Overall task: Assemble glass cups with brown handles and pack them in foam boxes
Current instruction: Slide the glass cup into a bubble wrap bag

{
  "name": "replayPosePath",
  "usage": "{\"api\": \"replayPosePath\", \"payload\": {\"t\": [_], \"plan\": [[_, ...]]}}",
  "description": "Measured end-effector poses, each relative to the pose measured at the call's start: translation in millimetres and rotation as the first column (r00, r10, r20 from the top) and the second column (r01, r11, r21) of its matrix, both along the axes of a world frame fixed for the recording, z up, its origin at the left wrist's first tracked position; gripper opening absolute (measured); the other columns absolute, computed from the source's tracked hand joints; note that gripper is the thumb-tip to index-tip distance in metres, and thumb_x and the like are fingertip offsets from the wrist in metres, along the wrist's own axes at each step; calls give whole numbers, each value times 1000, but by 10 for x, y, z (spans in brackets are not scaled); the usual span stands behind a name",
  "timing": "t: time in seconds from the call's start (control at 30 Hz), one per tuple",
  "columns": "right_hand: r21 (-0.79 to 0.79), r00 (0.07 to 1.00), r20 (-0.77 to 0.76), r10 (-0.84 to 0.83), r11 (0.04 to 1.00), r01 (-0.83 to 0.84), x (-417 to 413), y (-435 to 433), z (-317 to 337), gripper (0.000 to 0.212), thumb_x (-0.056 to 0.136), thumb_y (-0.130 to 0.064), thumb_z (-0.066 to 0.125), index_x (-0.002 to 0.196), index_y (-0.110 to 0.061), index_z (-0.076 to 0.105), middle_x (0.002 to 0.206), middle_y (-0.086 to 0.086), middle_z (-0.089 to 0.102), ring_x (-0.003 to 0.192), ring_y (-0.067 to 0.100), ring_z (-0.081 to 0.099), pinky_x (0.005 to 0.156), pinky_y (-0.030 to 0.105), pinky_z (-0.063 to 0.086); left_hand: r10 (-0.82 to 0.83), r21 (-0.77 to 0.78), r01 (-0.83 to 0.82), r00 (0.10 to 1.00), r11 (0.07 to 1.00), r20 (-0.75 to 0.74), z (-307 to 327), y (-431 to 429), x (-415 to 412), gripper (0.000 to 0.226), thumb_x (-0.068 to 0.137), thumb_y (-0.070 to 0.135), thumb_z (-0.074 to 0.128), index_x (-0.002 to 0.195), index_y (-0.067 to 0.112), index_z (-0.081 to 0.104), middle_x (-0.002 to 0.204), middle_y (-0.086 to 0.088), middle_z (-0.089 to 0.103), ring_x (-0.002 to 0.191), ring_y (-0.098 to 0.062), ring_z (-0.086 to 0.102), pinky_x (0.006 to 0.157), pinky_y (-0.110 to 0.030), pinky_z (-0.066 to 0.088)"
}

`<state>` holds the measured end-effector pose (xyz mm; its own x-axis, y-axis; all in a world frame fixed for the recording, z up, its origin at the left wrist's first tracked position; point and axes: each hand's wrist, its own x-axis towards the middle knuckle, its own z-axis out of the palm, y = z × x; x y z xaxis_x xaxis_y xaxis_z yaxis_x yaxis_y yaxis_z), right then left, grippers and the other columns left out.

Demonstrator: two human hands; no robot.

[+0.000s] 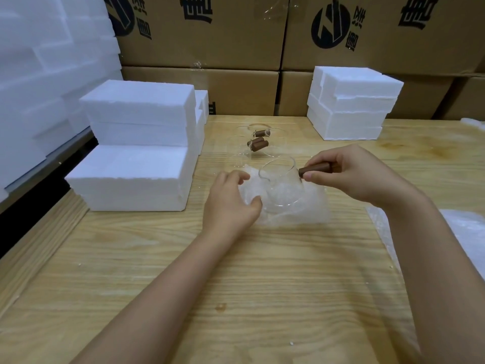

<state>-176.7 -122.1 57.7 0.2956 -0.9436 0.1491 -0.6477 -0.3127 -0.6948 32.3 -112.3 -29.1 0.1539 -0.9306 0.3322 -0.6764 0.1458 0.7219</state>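
Seemingly midway, from the head view: the right hand [349, 174] pinches a brown handle [315, 169] at the side of a glass cup [280, 185] standing on crumpled wrap [301, 211] mid-table; the left hand [231, 203] curls beside it, grip unclear; handled cups [258, 143] wait behind; foam boxes [136, 158] stand stacked, packing seemingly ahead; the glass rims barely show.

One view only, taken from a wide-angle camera worn on the head and tipped forward and down over the wooden table [236, 271]. Both forearms are cut by the bottom edge. The left hand [231, 200] and right hand [351, 172] are caught close, mid-frame, near enough for the brown handle [315, 168] pinched in the right to be made out. Farther back, along the top, foam boxes [139, 106] and cardboard cartons [210, 43] are taken in.
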Motion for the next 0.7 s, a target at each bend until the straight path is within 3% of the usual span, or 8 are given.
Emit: {"api": "replayPosePath", "payload": {"t": [0.1, 0.2, 0.27, 0.33, 0.4, 0.47, 0.57, 0.7], "plan": [[-17, 997, -70, 34, 999, -35, -5, 33, 41, 8, 83, -23, 72, 91, -23, 74, 87, -6, 73, 89, 11, 65, 89, 38, 52, 82, -78, -92, 989, 993, -121, 35, -8, 41, 9, 85, 20, 62, 91, 27, 62, 89, 11, 64, 73, -6, 56, 68, -20, 43], [-103, 980, -198, 35, 993, -56, 33, 34, 67, 12, 83, -24, 71, 93, -20, 74, 99, -9, 70, 93, 11, 63, 86, 27, 51, 99, -138, -139, 959, 981, -264, 103, 3, 30, 13, 90, 20, 61, 84, 31, 61, 76, 19, 62, 63, -2, 56, 57, -10, 42], [-209, 948, -319, 7, 975, -78, 80, 29, 80, 13, 84, -26, 69, 95, -19, 73, 124, -9, 58, 97, 6, 54, 78, 11, 42, 37, -218, -117, 940, 969, -338, 190, 53, -22, 15, 92, 19, 61, 84, 33, 61, 74, 20, 62, 59, 0, 55, 59, -15, 46], [-265, 936, -352, -20, 961, -79, 128, 55, 99, 10, 86, -26, 68, 91, -19, 72, 146, -9, 34, 98, -1, 44, 75, 15, 36, -84, -312, -47, 916, 949, -393, 285, 104, -83, 20, 93, 18, 61, 84, 36, 61, 75, 18, 64, 59, -4, 56, 58, -24, 51], [-301, 932, -361, -21, 949, -95, 163, 71, 105, 10, 87, -26, 67, 91, -19, 72, 153, -9, 21, 102, -4, 41, 81, 17, 33, -210, -391, 21, 869, 920, -448, 379, 157, -130, 24, 94, 15, 60, 84, 36, 61, 77, 12, 67, 57, -10, 56, 53, -21, 49], [-311, 922, -388, -5, 942, -125, 199, 65, 99, 12, 87, -25, 66, 92, -16, 72, 144, -4, 41, 97, 1, 46, 77, 20, 35, -324, -446, 93, 819, 890, -474, 437, 193, -167, 19, 94, 14, 60, 88, 31, 64, 79, 7, 69, 56, -10, 56, 52, -20, 48], [-333, 942, -335, -21, 938, -98, 198, 62, 87, 12, 87, -21, 65, 92, -10, 69, 97, -2, 63, 85, 14, 55, 75, 26, 42, -393, -531, 116, 805, 839, -444, 476, 228, -151, 12, 92, 27, 55, 97, 27, 66, 86, 9, 67, 63, -4, 55, 58, -23, 46], [-243, 993, -104, 52, 967, -76, 7, 59, 121, 11, 85, -20, 67, 93, -14, 71, 94, -2, 66, 91, 14, 61, 84, 26, 48, -294, -541, -13, 828, 841, -477, 452, 101, 123, 44, 84, 34, 53, 128, 32, 46, 126, 8, 52, 106, 0, 49, 91, -19, 39]]}}
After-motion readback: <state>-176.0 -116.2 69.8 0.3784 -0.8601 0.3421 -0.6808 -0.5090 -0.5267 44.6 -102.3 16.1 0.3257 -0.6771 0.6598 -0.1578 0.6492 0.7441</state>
